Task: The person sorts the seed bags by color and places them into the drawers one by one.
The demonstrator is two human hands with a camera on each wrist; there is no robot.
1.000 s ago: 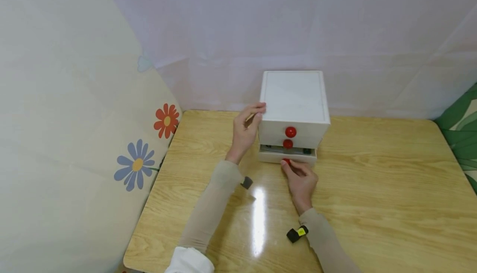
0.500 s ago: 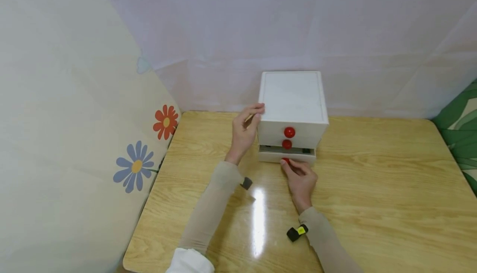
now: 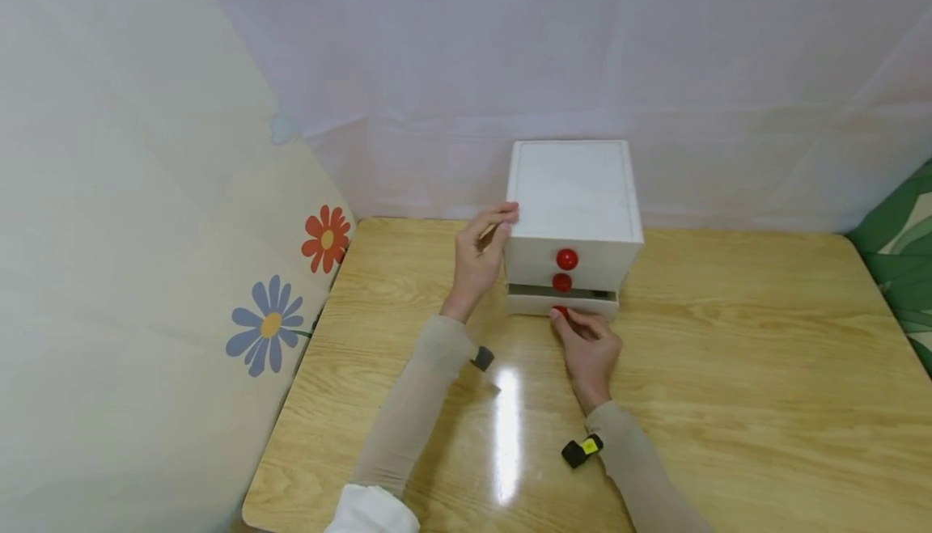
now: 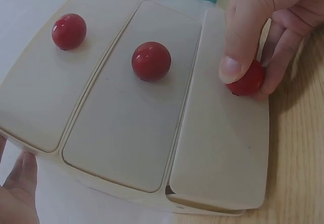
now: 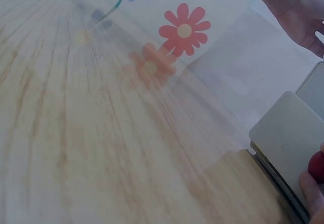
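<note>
A white drawer cabinet (image 3: pixel 571 189) with three drawers stands toward the back of the table. Its bottom drawer (image 3: pixel 527 304) is pulled out a little, with a narrow dark gap above its front; the inside is mostly hidden. My right hand (image 3: pixel 591 353) pinches the red knob (image 4: pixel 248 81) of that drawer between thumb and fingers. At the cabinet's left side, my left hand (image 3: pixel 480 256) rests its fingertips on the top edge, thumb near the front corner. The upper drawer's red knob (image 3: pixel 567 259) and the middle one's red knob (image 3: pixel 561 282) are untouched, both drawers closed.
The wooden table (image 3: pixel 743 371) extends to both sides of the cabinet. A pale cloth (image 3: pixel 437 72) hangs behind it, and a flower-printed cloth (image 3: pixel 146 290) borders the left. Green leaf-patterned cloth (image 3: pixel 899 266) shows at the right edge.
The bottom drawer has slid slightly inward, narrowing its gap and hiding the dark items seen inside earlier. My right hand moved with the knob; my left hand stayed in place.
</note>
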